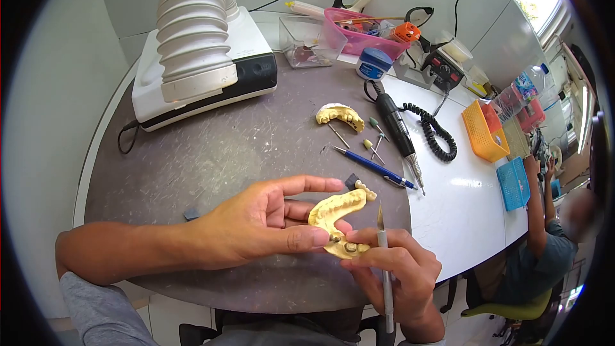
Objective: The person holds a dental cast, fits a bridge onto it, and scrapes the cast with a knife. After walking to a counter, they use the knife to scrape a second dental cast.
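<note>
A yellowish plaster dental cast (336, 208) is tilted up between my hands over the bench. My left hand (269, 218) grips its left side with the thumb in front, while the index finger points out straight. A craft knife (385, 263) lies in my right hand (400, 266), blade upward, and the fingers of that hand also touch the cast's near end. Two metallic-looking tooth pieces show there, one of them a dull gold crown (350, 247). Just past the cast is a short row of tooth-coloured crowns (365, 190) beside a dark blue scrap (351, 181).
Farther back are another dental cast (339, 115), several grinding burs (368, 145), a blue mechanical pencil (375, 168) and a black handpiece (397, 125) with coiled cord. A white hose unit (205, 70) stands back left. Baskets line the right, where another person (544, 250) sits.
</note>
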### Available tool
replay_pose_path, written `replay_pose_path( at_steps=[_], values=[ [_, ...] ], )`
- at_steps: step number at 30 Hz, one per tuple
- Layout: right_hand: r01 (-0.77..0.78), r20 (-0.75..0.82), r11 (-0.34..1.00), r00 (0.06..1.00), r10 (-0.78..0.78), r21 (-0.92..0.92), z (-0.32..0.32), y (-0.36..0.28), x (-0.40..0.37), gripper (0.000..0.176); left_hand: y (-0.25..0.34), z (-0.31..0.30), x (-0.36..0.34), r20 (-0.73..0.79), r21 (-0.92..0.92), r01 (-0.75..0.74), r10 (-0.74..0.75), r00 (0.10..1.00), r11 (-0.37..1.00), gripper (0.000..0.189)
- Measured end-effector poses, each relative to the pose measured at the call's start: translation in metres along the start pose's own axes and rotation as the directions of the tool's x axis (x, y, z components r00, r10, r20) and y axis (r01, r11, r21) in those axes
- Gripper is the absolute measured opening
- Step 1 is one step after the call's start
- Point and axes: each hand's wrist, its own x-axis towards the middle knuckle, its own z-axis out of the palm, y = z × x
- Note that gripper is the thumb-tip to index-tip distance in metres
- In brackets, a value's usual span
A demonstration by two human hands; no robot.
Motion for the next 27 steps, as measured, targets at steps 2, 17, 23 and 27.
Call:
replay_pose_path(
  at_steps=[2, 17, 23, 27],
  values=[
    [0.09, 0.064, 0.993, 0.994, -0.084, -0.083, -0.003, 0.003, 0.005, 0.023, -0.001, 0.001, 0.001, -0.013, -0.006, -0.039, 0.039, 0.999, 0.999, 0.064],
    [0.211, 0.236, 0.854, 0.966, -0.107, -0.475, -0.014, 0.102, 0.123, 0.021, 0.001, -0.014, 0.007, -0.414, 0.269, -0.434, 0.51, 0.754, 0.86, 0.046],
    [-0.005, 0.101, 0.97, 0.994, 0.03, -0.242, -0.013, 0.081, 0.128, 0.012, 0.002, -0.017, 0.003, -0.434, 0.173, -0.449, 0.477, 0.764, 0.877, 0.047],
    [-0.151, 0.313, 0.988, 0.938, 0.147, -0.01, -0.029, 0.053, 0.117, 0.02, 0.001, -0.019, 0.003, -0.454, 0.138, -0.483, 0.488, 0.745, 0.865, 0.049]
  ],
)
